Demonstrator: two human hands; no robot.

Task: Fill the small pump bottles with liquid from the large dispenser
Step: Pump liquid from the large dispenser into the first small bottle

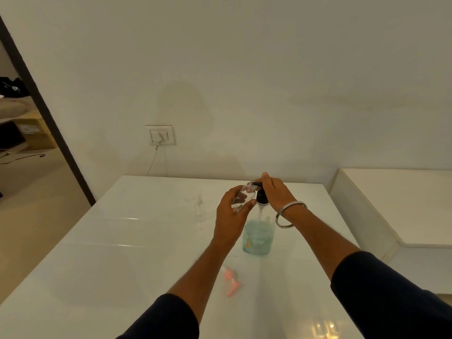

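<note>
A person is standing over a glossy white table (102, 253) and working with both hands near its far middle. The left hand (232, 216) is gripping a small clear bottle (242, 197), with fingers curled round its far side and the thumb pressing on its near side; the bottle is tilting, its open neck leaning up and to the right against the black pump head (259, 192) of the large dispenser (258, 237). The right hand (275, 192) is lying over that pump head from the right, its fingers bending down across the top of it, and a metal bangle (290, 214) is hanging round the right wrist. The dispenser is standing upright on the table just below the hands, holding pale blue-green liquid in its lower part. A second small clear bottle (200, 208) is standing upright on the table to the left of the hands, well apart from them. A pink pump top (231, 281) is lying on its side on the table nearer the person, between the two forearms. Dark sleeves are covering both arms up to the mid forearm. On the wall behind, a white socket plate (160, 135) is carrying a plug with a thin cable (152, 161) dropping behind the table.
</note>
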